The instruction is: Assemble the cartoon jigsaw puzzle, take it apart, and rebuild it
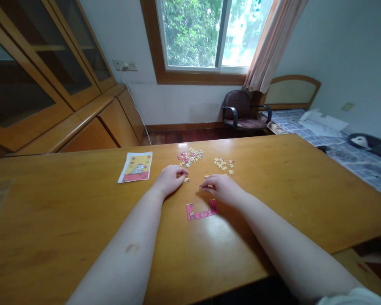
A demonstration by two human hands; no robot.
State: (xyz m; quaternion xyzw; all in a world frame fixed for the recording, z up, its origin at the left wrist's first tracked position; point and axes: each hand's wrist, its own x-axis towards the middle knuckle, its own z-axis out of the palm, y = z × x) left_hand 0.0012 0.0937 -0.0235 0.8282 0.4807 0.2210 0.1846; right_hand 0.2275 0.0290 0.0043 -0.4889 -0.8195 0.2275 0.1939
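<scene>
Where the jigsaw pieces [190, 156] lie: on the desk [51, 203], ahead of both grips.
Handling: light, thin card; pinch edges.
Left grip [169, 180]: released, beside a loose piece [186, 179].
Right grip [220, 189]: hold unclear.

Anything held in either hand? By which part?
The right hand seems to pinch a puzzle piece by its edge, between the fingertips. The left hand shows nothing held; a loose piece lies near it.
</scene>
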